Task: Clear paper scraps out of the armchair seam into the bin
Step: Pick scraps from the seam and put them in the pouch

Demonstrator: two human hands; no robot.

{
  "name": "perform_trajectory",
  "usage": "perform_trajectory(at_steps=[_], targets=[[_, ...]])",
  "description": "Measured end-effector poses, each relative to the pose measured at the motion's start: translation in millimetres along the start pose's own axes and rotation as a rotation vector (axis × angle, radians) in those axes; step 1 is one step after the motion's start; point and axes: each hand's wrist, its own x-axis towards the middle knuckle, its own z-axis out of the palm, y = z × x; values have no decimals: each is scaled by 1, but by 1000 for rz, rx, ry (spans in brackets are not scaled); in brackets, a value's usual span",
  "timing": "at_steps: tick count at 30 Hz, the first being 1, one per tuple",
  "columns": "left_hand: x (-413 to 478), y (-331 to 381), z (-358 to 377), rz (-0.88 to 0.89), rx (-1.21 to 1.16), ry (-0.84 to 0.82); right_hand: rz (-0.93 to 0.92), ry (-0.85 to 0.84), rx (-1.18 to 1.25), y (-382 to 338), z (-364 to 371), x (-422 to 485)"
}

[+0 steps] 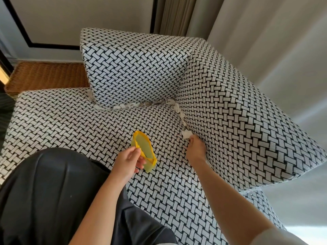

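Right hand (195, 149) pinched a white paper scrap (186, 134) at the armchair seam (184, 123) between seat (70, 121) and arm (238, 121), seen from the head camera. Left hand (127, 162) gripped a small yellow bin (144, 149), tilted, over the seat. More scraps (129, 105) lay wedged along the back cushion's (134, 68) base.

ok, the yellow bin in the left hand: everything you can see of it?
The bin is small, with a bright yellow rim and paler yellow-green walls, thin plastic by the look. It is tilted, its oval mouth turned toward the camera; no scraps show inside. The left hand grips its near rim, holding it over the patterned seat cushion.
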Motion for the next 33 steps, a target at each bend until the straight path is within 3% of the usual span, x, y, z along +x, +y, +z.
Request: perform_trajectory(at_steps=[4, 8, 11, 14, 17, 19, 21, 24, 26, 33], targets=[[0, 0, 0, 3, -2, 0, -73, -31, 57, -12, -4, -9], [-1, -1, 0, 32, -4, -4, -165, -84, 414, -45, -11, -38], [1, -2, 0, 16, -29, 1, -360, -122, 551, -76, -21, -61], [1, -2, 0, 6, -57, 11, -548, -145, 436, -95, -20, -77], [-1, -2, 0, 32, -40, 23, -607, -130, 356, -93, -13, -77], [-1, -2, 0, 44, -30, 24, -538, -48, 464, -83, -12, -73], [-1, -3, 0, 52, -12, 18, -350, 44, 481, -63, -12, -63], [-1, -3, 0, 55, -2, 11, -27, 19, 324, -15, -8, -40], [0, -4, 0, 52, 0, 11, 90, 6, 184, 10, -8, -28], [3, -5, 0, 38, -9, 18, 97, -45, -96, 14, -14, -4]])
